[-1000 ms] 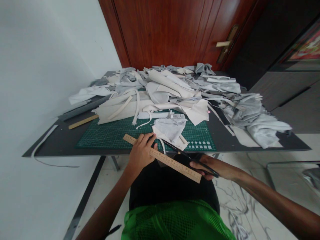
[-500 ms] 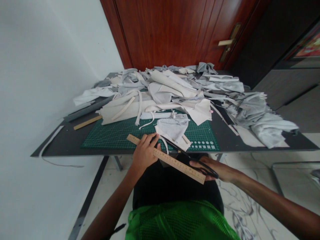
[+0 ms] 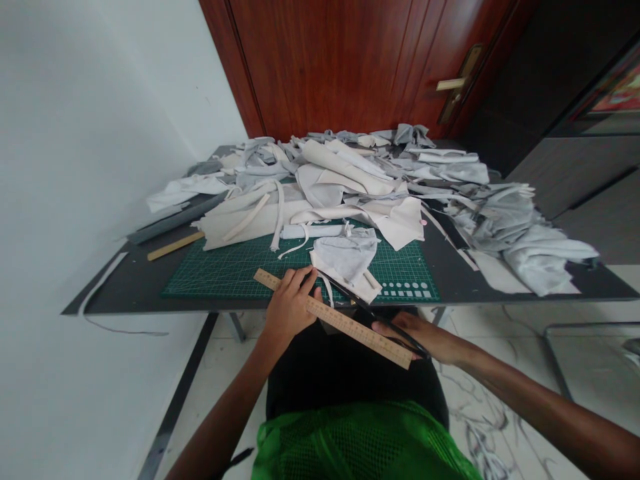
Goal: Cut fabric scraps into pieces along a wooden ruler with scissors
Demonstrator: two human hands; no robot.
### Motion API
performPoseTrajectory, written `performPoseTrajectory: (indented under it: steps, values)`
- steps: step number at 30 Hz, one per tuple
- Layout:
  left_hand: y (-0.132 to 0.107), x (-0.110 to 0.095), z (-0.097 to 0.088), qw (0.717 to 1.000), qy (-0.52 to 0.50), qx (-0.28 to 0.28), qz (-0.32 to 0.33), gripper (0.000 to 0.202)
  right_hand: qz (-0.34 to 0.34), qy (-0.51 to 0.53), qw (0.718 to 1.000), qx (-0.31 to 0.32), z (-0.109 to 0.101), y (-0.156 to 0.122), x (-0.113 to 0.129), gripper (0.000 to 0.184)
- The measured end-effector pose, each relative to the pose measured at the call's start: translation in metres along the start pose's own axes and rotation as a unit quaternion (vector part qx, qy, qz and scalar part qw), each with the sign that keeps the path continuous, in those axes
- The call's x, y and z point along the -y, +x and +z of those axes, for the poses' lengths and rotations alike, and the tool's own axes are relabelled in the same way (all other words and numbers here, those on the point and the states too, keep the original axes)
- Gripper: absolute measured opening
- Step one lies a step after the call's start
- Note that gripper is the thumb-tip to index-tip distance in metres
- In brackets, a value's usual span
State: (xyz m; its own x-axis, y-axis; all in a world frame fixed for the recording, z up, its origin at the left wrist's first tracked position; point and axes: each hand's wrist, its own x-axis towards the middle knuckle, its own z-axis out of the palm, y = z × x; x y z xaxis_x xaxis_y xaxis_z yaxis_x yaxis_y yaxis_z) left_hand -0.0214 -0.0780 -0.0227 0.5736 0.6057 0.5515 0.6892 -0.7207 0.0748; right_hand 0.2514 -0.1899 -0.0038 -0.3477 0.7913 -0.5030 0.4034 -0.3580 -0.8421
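Observation:
My left hand point(image 3: 293, 303) is closed over a wooden ruler point(image 3: 360, 333) that slants across the table's front edge and sticks out over my lap. Its fingertips also touch the near edge of a white and grey fabric piece point(image 3: 345, 257). Held in my right hand point(image 3: 417, 337) is a pair of long black scissors point(image 3: 395, 327), the blades pointing up and left along the fabric toward my left fingertips. A narrow white strip point(image 3: 327, 288) curls down between the ruler and the blades. The ruler and right hand partly hide the scissor handles.
A green cutting mat point(image 3: 225, 277) lies on the dark table point(image 3: 145, 287). Heaps of pale fabric point(image 3: 345, 163) cover its back, with a crumpled pile point(image 3: 520, 220) at right. Another wooden stick point(image 3: 175, 246) lies at left. A strip point(image 3: 100, 280) hangs over the front edge.
My right hand and the scissors have shifted slightly left and forward along the fabric's edge. The left hand and ruler look almost unmoved.

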Motion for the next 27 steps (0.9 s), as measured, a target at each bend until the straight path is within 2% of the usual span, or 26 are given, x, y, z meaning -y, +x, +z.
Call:
performPoseTrajectory:
  steps: [7,21,27]
  values:
    - [-0.0003,-0.0004,-0.0003,1.000,-0.005,0.009,-0.005,0.035,-0.041,-0.022,0.999,0.013,-0.0031,-0.0012,0.0018,0.076]
    - [-0.0005,-0.0008,0.0009,1.000,-0.008,0.005,-0.013,0.034,-0.045,0.004,0.999,0.019,-0.0006,-0.0005,-0.0021,0.074]
    - [0.0012,-0.0020,-0.0015,1.000,-0.011,0.008,-0.012,0.027,-0.045,-0.005,0.999,0.020,0.0006,-0.0013,0.0014,0.072]
